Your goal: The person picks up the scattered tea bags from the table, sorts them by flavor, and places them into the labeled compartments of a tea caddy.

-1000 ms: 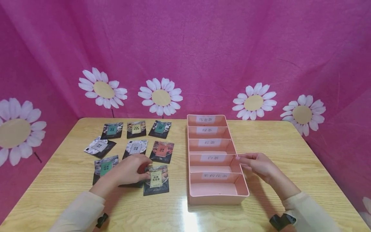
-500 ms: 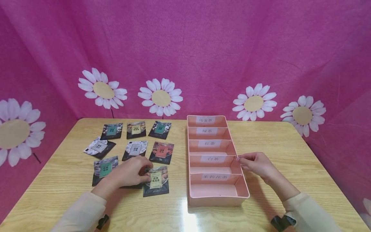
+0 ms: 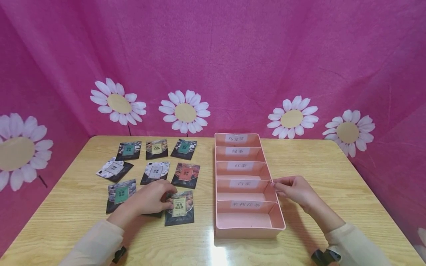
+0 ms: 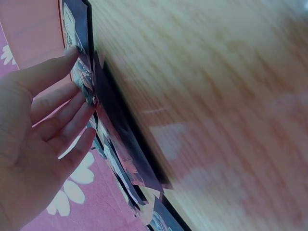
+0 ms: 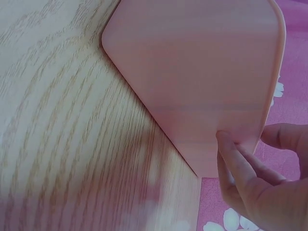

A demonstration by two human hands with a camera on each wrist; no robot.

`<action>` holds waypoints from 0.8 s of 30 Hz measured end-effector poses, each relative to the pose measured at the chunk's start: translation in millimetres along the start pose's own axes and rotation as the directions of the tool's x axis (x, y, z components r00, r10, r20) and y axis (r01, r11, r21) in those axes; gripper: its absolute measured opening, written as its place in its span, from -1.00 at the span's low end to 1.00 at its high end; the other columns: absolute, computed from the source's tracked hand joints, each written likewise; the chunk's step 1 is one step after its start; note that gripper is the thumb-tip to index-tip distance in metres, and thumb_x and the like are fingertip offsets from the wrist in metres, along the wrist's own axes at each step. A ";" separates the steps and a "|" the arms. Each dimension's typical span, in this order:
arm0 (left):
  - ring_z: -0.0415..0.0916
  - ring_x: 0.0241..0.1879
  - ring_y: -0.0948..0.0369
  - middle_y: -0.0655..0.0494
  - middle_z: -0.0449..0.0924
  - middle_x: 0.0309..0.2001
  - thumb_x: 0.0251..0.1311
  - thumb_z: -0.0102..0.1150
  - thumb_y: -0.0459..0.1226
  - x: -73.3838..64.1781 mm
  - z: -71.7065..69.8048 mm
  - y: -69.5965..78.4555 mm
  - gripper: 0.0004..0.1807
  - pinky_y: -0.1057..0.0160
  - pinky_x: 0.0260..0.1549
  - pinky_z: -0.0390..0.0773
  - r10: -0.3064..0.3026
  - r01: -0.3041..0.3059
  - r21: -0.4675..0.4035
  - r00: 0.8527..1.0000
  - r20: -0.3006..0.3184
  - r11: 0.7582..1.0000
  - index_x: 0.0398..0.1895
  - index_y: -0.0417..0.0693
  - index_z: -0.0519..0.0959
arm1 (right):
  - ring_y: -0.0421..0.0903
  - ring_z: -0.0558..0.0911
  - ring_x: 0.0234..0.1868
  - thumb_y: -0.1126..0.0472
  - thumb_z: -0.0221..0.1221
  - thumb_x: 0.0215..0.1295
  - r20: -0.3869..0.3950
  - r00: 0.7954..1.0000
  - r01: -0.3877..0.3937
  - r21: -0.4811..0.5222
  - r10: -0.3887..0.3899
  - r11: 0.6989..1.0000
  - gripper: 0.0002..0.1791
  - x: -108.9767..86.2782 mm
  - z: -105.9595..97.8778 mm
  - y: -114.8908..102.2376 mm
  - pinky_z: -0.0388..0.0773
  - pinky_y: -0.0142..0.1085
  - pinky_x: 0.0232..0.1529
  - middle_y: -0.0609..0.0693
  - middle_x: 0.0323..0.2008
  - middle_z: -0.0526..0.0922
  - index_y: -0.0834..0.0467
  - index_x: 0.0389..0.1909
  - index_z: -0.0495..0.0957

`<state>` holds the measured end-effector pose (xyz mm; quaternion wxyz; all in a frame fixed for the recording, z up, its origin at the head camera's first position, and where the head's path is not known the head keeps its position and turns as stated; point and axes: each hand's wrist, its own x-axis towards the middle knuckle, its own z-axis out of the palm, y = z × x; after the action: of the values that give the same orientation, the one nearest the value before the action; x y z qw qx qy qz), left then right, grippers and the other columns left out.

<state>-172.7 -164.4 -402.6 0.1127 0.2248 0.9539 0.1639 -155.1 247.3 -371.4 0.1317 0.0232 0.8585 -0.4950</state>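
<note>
My left hand [image 3: 151, 197] rests at a tea packet [image 3: 179, 212] with a yellow label, lying at the front right of the packets. In the left wrist view its thumb touches the packet near the label, and the fingers, fairly straight, touch higher up. Another dark packet [image 3: 156, 214] is mostly hidden beneath this hand. My right hand [image 3: 296, 190] pinches the right rim of a pink divided box [image 3: 247, 232]. In the right wrist view the fingertips press the box's outer wall [image 5: 202, 72], with the thumb at the rim.
Several other packets lie left of the box, among them a red-labelled packet [image 3: 186, 175], a white-labelled packet [image 3: 155, 171] and a green-labelled packet [image 3: 121, 195]. Paper labels mark the box's compartments. The wooden table [image 3: 319, 159] meets a pink flowered curtain [image 3: 213, 66] at the back.
The box has turned slightly, its front end shifting a little left and nearer, with the right hand on its rim. The left hand has barely moved.
</note>
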 end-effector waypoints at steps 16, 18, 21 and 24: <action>0.48 -0.21 0.30 0.16 0.64 -0.19 0.07 0.36 -0.27 2.7 -2.2 2.8 -0.74 0.15 -0.08 0.55 0.004 -0.004 -0.005 1.000 -0.027 1.000 -0.13 -0.03 0.65 | -0.45 0.58 -0.39 0.23 0.11 0.32 -0.011 1.000 0.026 -0.036 -0.027 0.999 -0.55 0.5 -0.8 -0.6 0.57 -0.53 -0.32 0.15 -0.23 0.74 0.55 0.03 0.48; 0.49 -0.21 0.30 0.16 0.64 -0.20 0.08 0.35 -0.28 2.8 -2.2 3.7 -0.76 0.15 -0.08 0.56 0.002 -0.002 -0.005 1.000 -0.027 1.000 -0.14 -0.03 0.65 | -0.45 0.58 -0.40 0.23 0.11 0.32 -0.010 0.999 0.031 -0.037 -0.032 0.999 -0.56 0.5 -0.4 -0.6 0.57 -0.53 -0.31 0.16 -0.24 0.74 0.55 0.03 0.48; 0.47 -0.23 0.30 0.16 0.63 -0.22 0.09 0.34 -0.29 3.4 -3.6 4.8 -0.78 0.16 -0.11 0.55 0.006 -0.006 -0.005 1.000 -0.023 1.000 -0.15 -0.04 0.65 | -0.45 0.58 -0.40 0.24 0.12 0.31 -0.012 0.999 0.030 -0.042 -0.031 0.999 -0.56 0.0 0.3 -1.0 0.57 -0.53 -0.32 0.17 -0.23 0.74 0.55 0.02 0.49; 0.45 -0.27 0.31 0.16 0.62 -0.24 0.10 0.33 -0.31 4.8 -4.9 5.0 -0.79 0.20 -0.18 0.53 0.003 -0.003 -0.034 1.000 -0.013 0.999 -0.17 -0.04 0.64 | -0.45 0.58 -0.40 0.24 0.12 0.31 -0.013 0.999 0.030 -0.047 -0.030 0.998 -0.56 -0.7 0.1 -1.1 0.58 -0.52 -0.32 0.18 -0.22 0.74 0.55 0.02 0.49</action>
<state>-176.3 -159.3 -397.0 0.1103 0.2231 0.9513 0.1818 -154.7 246.7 -370.3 0.1188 0.0108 0.8710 -0.4766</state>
